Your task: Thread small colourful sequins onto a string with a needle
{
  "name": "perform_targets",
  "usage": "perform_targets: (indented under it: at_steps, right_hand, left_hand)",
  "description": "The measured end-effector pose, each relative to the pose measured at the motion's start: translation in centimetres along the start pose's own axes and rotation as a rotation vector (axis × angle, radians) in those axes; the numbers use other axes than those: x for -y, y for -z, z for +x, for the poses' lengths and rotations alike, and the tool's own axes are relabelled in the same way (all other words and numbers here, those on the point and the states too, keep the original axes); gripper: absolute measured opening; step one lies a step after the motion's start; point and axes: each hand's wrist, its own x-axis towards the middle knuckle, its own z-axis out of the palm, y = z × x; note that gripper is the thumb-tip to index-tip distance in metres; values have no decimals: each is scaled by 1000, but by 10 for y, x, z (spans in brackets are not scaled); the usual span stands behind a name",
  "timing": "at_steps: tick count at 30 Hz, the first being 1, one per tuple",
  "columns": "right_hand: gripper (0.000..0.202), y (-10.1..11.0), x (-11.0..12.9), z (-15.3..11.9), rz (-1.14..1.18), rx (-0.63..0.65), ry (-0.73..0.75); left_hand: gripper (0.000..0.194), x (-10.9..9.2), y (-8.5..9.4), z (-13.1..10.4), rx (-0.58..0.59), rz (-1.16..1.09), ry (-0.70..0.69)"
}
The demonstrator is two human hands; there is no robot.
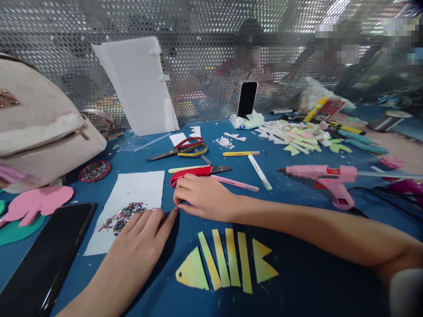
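Observation:
My right hand (205, 198) is closed, its fingertips drawn together at the right side of a white paper sheet (148, 185); whatever they may pinch is too small to make out. My left hand (142, 240) lies over the sheet's lower right part, fingers slightly bent and the index finger reaching to my right fingertips. Small multicoloured beads (127, 215) lie heaped on the sheet beside my left fingers. A red utility knife (191, 173) sits just behind my right hand. In front of both hands is a yellow-green paper fish (194, 270), cut into a head, several strips and a tail (262, 262).
Red-and-yellow scissors (185, 148), markers (241, 153) and a pink glue gun (330, 176) lie beyond. A dark phone (49, 264) and a bag (42, 127) stand left. Paper scraps (294, 136) and a propped phone (247, 99) are at the back, before a perforated metal panel (205, 57).

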Motion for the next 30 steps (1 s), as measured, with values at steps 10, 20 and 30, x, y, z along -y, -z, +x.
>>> perform_targets:
  at_steps: [10, 20, 30]
  right_hand:
    - [8, 20, -1, 3, -98, 94, -9]
    - [7, 62, -11, -2, 14, 220, -187]
    - [4, 55, -10, -4, 126, 106, -189]
  left_hand:
    - [52, 0, 0, -1, 3, -25, -1]
    - [56, 0, -2, -3, 43, -42, 7]
    - [55, -1, -1, -1, 28, -48, 6]
